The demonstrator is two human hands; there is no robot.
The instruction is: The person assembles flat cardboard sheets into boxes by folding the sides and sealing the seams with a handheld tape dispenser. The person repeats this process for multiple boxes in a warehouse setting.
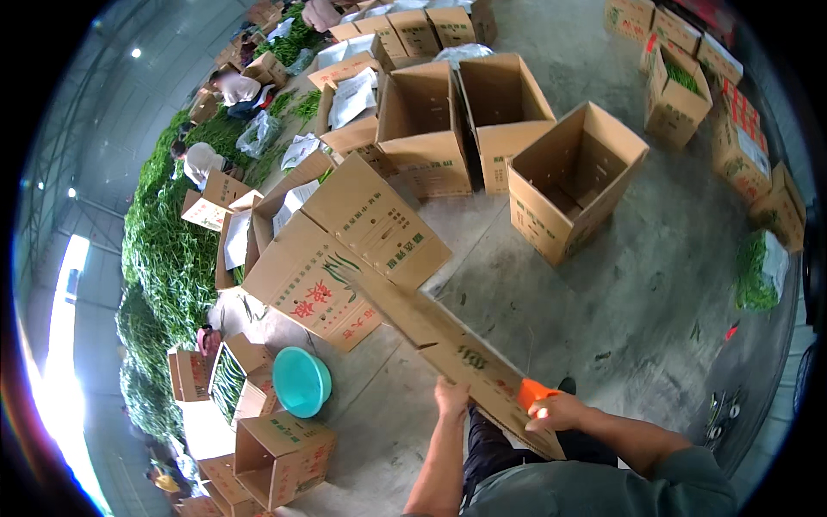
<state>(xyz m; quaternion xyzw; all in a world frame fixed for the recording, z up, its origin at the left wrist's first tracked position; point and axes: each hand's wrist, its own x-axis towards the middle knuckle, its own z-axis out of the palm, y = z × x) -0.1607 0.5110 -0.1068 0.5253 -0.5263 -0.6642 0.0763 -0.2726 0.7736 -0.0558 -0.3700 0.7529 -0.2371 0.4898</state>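
A flattened cardboard carton slants across the space in front of me, its near end close to my legs. My left hand is closed on its left edge. My right hand is closed around an orange plastic tool at the carton's right side. My fingers hide part of this tool, so its exact kind does not show. Just beyond the carton's far end is a larger carton with its flaps spread, printed with green and red marks.
Open cartons stand ahead on the grey concrete floor. At left are a turquoise basin, more cartons and a long heap of green vegetables. People sit beside the heap. A bag of greens lies right.
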